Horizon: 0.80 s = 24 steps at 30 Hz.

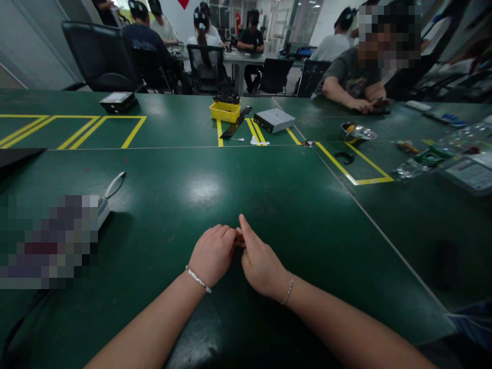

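Observation:
My left hand [212, 253] and my right hand [259, 261] rest together on the green table [269, 195], near its front edge. Both are curled, fingertips meeting in a pinch around something tiny and reddish [239, 239] that is too small to name. The left hand's fingers are folded into a loose fist. One finger of the right hand sticks up at the meeting point. Each wrist wears a thin silver bracelet.
A white device with a looped cable [111, 192] lies at the left. Farther back stand a yellow bin [225, 111], a grey box [273, 120], a black box [118, 102] and a dark flat tool [235, 125]. A person [357, 77] sits at the right; others sit behind.

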Each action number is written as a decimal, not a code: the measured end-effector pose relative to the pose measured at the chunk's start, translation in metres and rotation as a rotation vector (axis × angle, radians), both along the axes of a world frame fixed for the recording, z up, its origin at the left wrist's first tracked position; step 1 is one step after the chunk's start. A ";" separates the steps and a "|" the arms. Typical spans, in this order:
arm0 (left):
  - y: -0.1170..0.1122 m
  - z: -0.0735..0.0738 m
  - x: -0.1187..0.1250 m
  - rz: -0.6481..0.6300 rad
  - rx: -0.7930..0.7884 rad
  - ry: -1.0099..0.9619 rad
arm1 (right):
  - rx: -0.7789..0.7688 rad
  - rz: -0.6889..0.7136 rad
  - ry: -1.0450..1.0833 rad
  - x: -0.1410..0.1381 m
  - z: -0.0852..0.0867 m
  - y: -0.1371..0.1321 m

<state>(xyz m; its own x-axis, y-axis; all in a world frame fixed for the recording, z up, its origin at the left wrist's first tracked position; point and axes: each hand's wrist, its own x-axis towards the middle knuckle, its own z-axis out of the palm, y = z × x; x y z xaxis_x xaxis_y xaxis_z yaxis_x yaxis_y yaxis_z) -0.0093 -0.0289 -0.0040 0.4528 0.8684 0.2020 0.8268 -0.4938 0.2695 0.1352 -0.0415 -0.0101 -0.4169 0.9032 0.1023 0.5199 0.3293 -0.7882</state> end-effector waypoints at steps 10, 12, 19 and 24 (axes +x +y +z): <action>0.000 -0.004 0.005 0.032 0.000 -0.085 | -0.096 -0.014 0.114 0.001 -0.004 -0.002; 0.000 -0.003 0.005 0.035 -0.007 -0.089 | -0.084 -0.019 0.122 0.002 -0.006 0.000; 0.005 -0.004 0.002 0.042 -0.110 -0.202 | -0.040 -0.109 0.083 0.008 -0.002 0.015; 0.005 -0.004 -0.002 0.094 -0.169 -0.253 | 0.034 -0.082 -0.002 0.014 0.007 0.019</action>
